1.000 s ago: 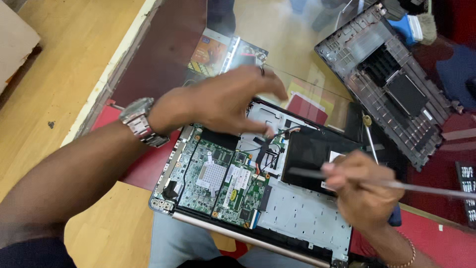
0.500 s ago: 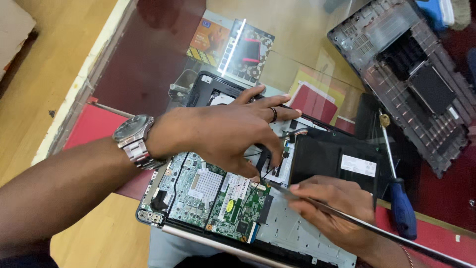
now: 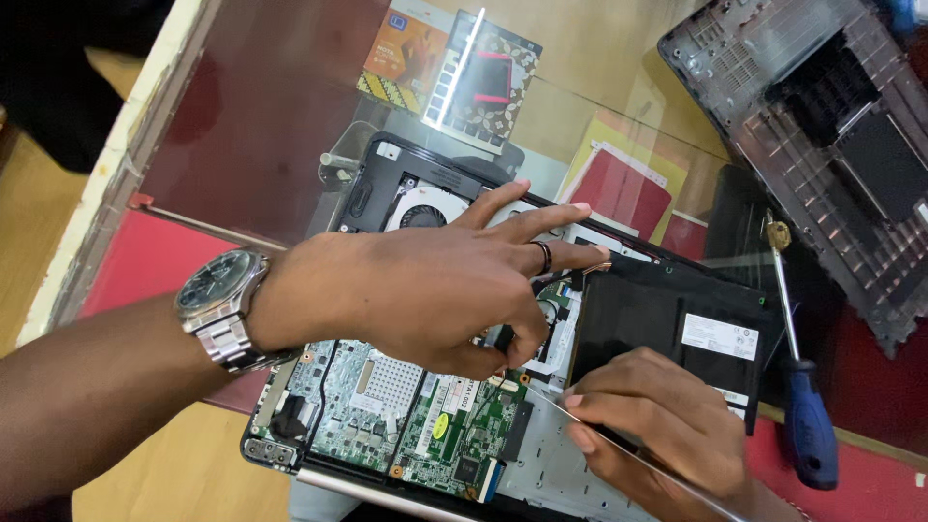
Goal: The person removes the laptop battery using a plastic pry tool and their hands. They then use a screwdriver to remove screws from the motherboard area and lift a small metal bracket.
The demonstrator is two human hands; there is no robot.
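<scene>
An opened laptop (image 3: 387, 169) lies on the glass table with its green circuit board (image 3: 425, 425), fan (image 3: 425, 208) and black battery (image 3: 677, 309) exposed. My left hand (image 3: 425, 290), with a ring and a metal wristwatch (image 3: 220, 304), rests flat over the middle of the laptop, fingertips pressing near a small black part by the battery's edge. My right hand (image 3: 657, 430) grips a thin metal tool (image 3: 570, 416) whose tip points at the board beside the left thumb.
A blue-handled screwdriver (image 3: 797, 387) lies right of the battery. The removed laptop bottom cover (image 3: 822, 126) sits at the upper right. Cards and red and yellow papers (image 3: 628, 184) show under the glass. The table's left edge (image 3: 106, 193) runs diagonally.
The view has shifted so the laptop sits more central. My left hand has spread flatter across the laptop. My right hand has moved left, bringing the tool's tip to the board.
</scene>
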